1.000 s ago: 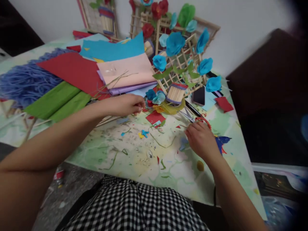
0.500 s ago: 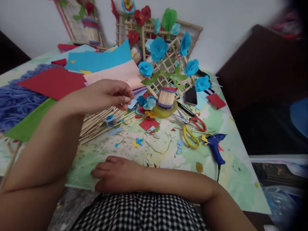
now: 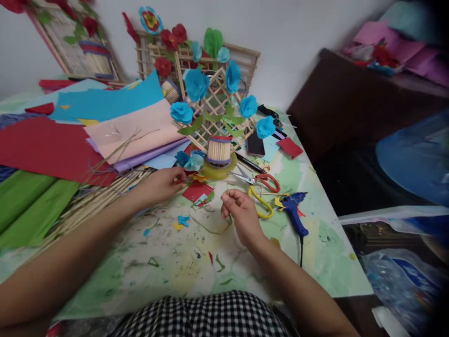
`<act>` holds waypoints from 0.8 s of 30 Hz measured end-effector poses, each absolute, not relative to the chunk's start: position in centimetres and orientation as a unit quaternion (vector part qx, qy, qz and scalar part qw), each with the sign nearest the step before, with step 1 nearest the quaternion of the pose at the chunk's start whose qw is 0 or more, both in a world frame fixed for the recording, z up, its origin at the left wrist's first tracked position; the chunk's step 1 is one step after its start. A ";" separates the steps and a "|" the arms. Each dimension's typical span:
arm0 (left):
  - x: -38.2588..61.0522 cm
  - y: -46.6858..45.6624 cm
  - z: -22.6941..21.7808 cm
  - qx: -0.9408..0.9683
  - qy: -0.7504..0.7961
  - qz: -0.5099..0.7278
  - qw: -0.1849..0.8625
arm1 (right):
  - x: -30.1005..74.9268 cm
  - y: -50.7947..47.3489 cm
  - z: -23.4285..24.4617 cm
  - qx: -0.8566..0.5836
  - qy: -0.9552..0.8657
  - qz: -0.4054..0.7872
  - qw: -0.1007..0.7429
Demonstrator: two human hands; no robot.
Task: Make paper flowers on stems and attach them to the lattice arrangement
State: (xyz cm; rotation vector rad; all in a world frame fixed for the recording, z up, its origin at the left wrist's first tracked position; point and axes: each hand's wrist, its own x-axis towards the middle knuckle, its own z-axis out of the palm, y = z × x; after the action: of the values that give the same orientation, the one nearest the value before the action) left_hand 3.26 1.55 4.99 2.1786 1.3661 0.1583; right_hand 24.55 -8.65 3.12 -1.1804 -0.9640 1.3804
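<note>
My left hand [image 3: 167,183] is over the table, close to the blue paper flowers [image 3: 194,162] and a red paper square [image 3: 197,192]. Its fingers are curled together, and whatever they may hold is hidden. To the right, my right hand [image 3: 242,213] has thumb and fingertips pinched beside the yellow-and-red-handled scissors [image 3: 261,213]. A thin green strand [image 3: 210,231] curves across the table to just below those fingers; I cannot tell whether they grip it. Behind both hands stands a stick lattice with blue paper flowers [image 3: 196,84] and a small stick pot [image 3: 219,150] on a yellow tape roll [image 3: 213,173].
At right lies a blue glue gun [image 3: 293,213] with its cord. A phone [image 3: 255,144] and a black pen [image 3: 250,163] lie behind the scissors. Coloured paper sheets [image 3: 45,150] and thin sticks [image 3: 94,206] cover the left side. Paper scraps [image 3: 183,220] are scattered in front.
My right hand has risen from the table's front edge to beside the scissors, its fingers now pinched. My left hand has lowered toward the blue flowers. The view has turned right.
</note>
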 end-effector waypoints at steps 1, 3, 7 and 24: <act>3.5 1.7 4.3 0.816 0.527 0.035 0.235 | 24.7 -8.6 2.8 -0.489 -0.380 0.579 0.530; 3.8 1.9 3.3 0.815 0.547 0.010 0.188 | 24.9 -8.6 2.1 -0.486 -0.359 0.586 0.540; 3.7 2.1 2.8 0.816 0.542 -0.005 0.199 | 25.7 -8.6 1.2 -0.504 -0.390 0.571 0.518; 2.2 0.1 7.8 0.729 0.567 0.113 0.366 | 27.5 -8.0 2.3 -0.520 -0.366 0.510 0.580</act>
State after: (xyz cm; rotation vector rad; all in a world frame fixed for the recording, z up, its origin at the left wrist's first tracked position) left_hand 2.18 0.15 7.85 1.8736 1.4584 0.2895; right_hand 27.48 -8.04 2.34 -1.2145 -0.8551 1.1921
